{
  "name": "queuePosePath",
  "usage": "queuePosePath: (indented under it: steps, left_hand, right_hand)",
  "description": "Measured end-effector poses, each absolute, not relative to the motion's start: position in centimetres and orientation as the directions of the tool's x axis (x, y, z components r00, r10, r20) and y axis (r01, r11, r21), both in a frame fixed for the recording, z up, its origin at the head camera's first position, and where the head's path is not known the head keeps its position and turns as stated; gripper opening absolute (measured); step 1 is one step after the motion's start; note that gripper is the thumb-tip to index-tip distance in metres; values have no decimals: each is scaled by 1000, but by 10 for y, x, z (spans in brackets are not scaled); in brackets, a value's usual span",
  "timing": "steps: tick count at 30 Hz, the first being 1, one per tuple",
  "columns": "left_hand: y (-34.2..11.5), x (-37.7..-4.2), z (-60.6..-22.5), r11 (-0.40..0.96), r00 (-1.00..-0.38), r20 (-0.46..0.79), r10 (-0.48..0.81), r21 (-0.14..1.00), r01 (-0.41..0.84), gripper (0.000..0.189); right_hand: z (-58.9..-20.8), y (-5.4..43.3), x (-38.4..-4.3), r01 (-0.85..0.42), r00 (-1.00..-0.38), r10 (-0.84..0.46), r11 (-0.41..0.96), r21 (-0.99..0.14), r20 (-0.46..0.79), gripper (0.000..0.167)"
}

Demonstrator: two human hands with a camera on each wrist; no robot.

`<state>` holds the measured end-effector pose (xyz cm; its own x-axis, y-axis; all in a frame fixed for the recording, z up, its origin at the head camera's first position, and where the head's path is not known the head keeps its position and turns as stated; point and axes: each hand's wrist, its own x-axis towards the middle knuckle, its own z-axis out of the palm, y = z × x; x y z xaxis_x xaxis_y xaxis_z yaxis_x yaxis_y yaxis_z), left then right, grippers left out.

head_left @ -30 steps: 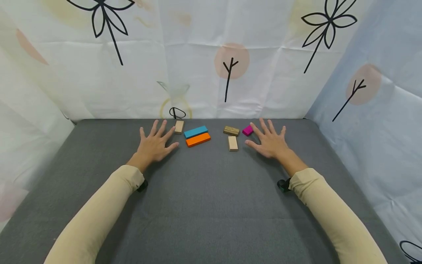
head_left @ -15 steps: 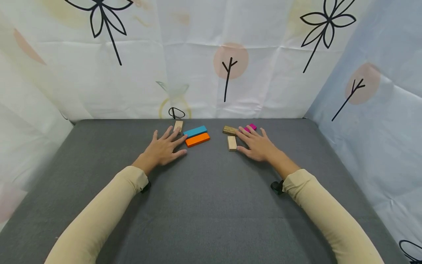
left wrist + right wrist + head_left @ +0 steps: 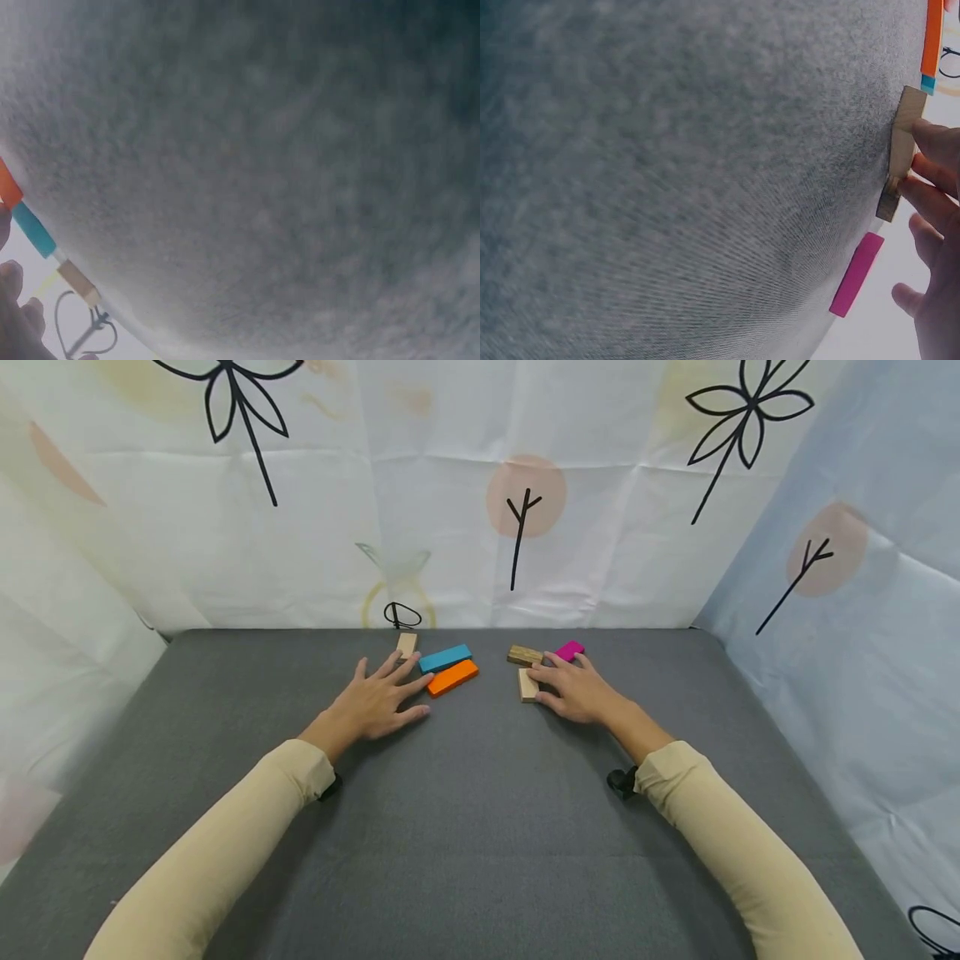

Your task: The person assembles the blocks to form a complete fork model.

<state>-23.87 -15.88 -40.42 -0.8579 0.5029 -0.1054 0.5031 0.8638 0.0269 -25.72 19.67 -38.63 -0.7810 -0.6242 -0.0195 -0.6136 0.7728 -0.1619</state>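
My left hand (image 3: 369, 703) is spread palm down, its index fingertip at the left end of an orange block (image 3: 455, 677). Behind that lies a blue block (image 3: 446, 658), and a pale wooden block (image 3: 407, 644) is beyond the middle fingers. On the other side my right hand (image 3: 581, 692) has its index finger over the right edge of a second pale block (image 3: 527, 686), thumb by its near corner. A brown block (image 3: 522, 654) and a magenta block (image 3: 569, 649) lie just past its fingers. In the right wrist view, fingertips overlap the pale block (image 3: 905, 127).
The blocks lie on a grey cloth-covered table (image 3: 465, 827), near its far edge. A white printed curtain (image 3: 450, 493) rises right behind them, and a bluish-white one (image 3: 862, 652) hangs along the right side.
Both hands have moved inward. The left index finger has reached the orange block, which has turned slightly. The right hand has slid left from the magenta block to the pale one.
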Motion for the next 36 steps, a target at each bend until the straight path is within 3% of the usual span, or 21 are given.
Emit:
queuePosePath:
  steps: [9,17,21,28,33,36]
  left_hand:
    - [-151,-227,-400,785,-784,-45,619,12,619,62]
    - [-138,-227,-398,724,-736,20,677,160,671,45]
    - [-130,-233,-398,709,-741,46,670,256,657,36]
    - [-116,-248,-395,712,-806,30,591,449,540,22]
    - [-109,-253,-394,701,-812,54,582,473,534,18]
    - [-107,-255,-396,698,-801,49,596,461,548,29]
  right_hand:
    - [-386,194,-259,-615,-772,-632,768,-180,-62,50]
    - [-384,194,-254,-632,-759,-649,753,-186,-52,51]
    - [-385,195,-252,-642,-748,-662,737,-210,-39,50]
    - [-386,196,-247,-668,-723,-691,705,-238,-17,49]
    - [-387,197,-242,-666,-723,-690,710,-230,-35,50]
    - [-388,199,-239,-664,-722,-691,709,-236,-42,51]
